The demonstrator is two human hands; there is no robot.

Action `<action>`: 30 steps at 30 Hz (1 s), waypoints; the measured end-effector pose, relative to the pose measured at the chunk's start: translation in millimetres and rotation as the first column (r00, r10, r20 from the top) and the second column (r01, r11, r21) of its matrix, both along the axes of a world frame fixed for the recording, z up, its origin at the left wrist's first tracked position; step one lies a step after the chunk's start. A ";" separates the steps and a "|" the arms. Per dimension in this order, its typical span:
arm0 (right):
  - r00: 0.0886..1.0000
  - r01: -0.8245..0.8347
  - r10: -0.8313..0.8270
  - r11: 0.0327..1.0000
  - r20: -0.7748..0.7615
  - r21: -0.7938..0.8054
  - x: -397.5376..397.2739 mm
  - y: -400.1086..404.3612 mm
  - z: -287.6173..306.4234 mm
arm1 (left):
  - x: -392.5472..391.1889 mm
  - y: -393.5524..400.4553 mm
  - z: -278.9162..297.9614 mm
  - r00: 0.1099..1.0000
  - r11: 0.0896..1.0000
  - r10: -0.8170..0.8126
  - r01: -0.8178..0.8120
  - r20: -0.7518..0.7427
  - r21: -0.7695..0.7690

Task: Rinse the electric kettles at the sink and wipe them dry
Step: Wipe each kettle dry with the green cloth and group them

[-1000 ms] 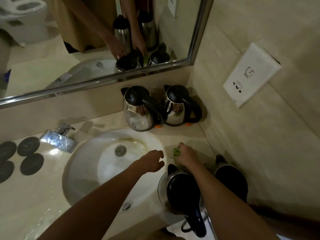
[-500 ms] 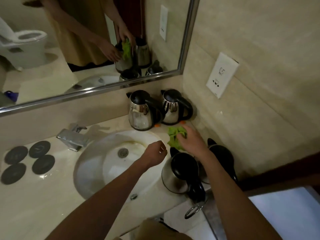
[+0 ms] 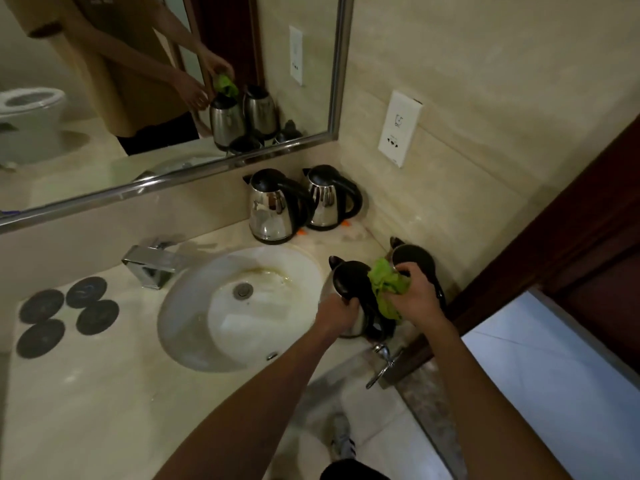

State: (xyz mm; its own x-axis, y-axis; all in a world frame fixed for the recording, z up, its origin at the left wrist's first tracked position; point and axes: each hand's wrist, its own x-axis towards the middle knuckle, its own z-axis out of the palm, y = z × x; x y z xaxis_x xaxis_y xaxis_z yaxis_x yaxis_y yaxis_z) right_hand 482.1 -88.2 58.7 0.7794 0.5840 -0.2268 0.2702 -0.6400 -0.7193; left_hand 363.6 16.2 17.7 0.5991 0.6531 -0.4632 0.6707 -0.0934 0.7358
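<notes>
Head camera looks down at a pale stone surface (image 3: pixel 86 393). My left hand (image 3: pixel 334 315) grips a steel kettle with a black lid (image 3: pixel 349 282) beside the white oval sink (image 3: pixel 194 306), likely steadying it. My right hand (image 3: pixel 417 299) clutches a crumpled green cloth (image 3: pixel 386 285) against its handle, apparently wiping. Two matching kettles (image 3: pixel 272 206) stand by the mirror.

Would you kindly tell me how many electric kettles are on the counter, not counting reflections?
4: two upright by the mirror, back-left kettle and back-right kettle; front kettle beside the sink; corner kettle against the wall, partly hidden.
</notes>
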 end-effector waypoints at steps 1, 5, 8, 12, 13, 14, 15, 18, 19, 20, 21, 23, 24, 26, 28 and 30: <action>0.999 0.034 -0.034 0.999 -0.013 0.002 0.4 -3.6 -3.7 | 2.7 -5.5 -1.6 0.999 0.996 0.042 -0.042 0.001 -0.075; 0.987 0.154 -0.152 0.987 -0.054 0.041 6.9 -7.5 -15.0 | 18.2 -20.3 -3.6 0.978 0.944 0.205 -0.186 0.042 -0.273; 0.970 0.231 -0.219 0.966 -0.110 0.119 14.0 -5.2 -19.9 | 29.9 -29.2 -1.7 0.935 0.856 0.353 -0.306 0.039 -0.416; 0.944 0.312 -0.278 0.927 -0.176 0.209 20.1 -7.9 -22.9 | 42.4 -45.3 -4.5 0.882 0.670 0.472 -0.353 0.008 -0.653; 0.940 0.318 -0.274 0.919 -0.202 0.234 20.6 -9.4 -23.6 | 45.6 -49.1 -9.4 0.864 0.637 0.503 -0.362 0.011 -0.680; 0.935 0.325 -0.268 0.908 -0.232 0.263 20.7 -11.3 -25.5 | 47.5 -53.0 -12.6 0.844 0.615 0.535 -0.372 0.022 -0.696; 0.932 0.329 -0.260 0.900 -0.253 0.287 20.2 -13.8 -28.1 | 48.6 -56.5 -17.1 0.829 0.610 0.558 -0.377 0.040 -0.697; 0.942 0.301 -0.239 0.912 -0.236 0.279 16.2 -17.4 -38.4 | 49.9 -66.1 -26.9 0.794 0.619 0.599 -0.379 0.101 -0.688; 0.944 0.291 -0.231 0.920 -0.234 0.264 15.0 -17.7 -43.4 | 50.5 -69.1 -30.6 0.789 0.634 0.604 -0.384 0.118 -0.671; 0.945 0.282 -0.224 0.928 -0.240 0.242 13.3 -18.1 -47.6 | 50.7 -71.5 -36.7 0.780 0.646 0.614 -0.406 0.124 -0.646; 0.946 0.269 -0.213 0.937 -0.244 0.225 11.6 -18.5 -52.0 | 49.3 -74.2 -37.2 0.769 0.662 0.626 -0.436 0.130 -0.609; 0.951 0.247 -0.196 0.947 -0.240 0.204 6.6 -19.5 -58.9 | 45.1 -78.6 -34.3 0.752 0.692 0.645 -0.500 0.135 -0.522; 0.954 0.238 -0.188 0.949 -0.236 0.206 3.9 -19.8 -62.9 | 40.0 -79.4 -36.2 0.757 0.708 0.642 -0.522 0.124 -0.475; 0.957 0.215 -0.163 0.955 -0.241 0.206 -3.2 -20.9 -70.2 | 24.2 -81.1 -41.1 0.784 0.749 0.612 -0.534 0.103 -0.393; 0.943 0.223 -0.155 0.952 -0.295 0.211 -15.2 -19.6 -71.1 | 4.0 -77.6 -48.4 0.807 0.781 0.582 -0.523 0.096 -0.340; 0.916 0.257 -0.167 0.943 -0.365 0.213 -30.9 -17.4 -75.6 | -15.8 -71.5 -50.1 0.836 0.815 0.544 -0.503 0.079 -0.287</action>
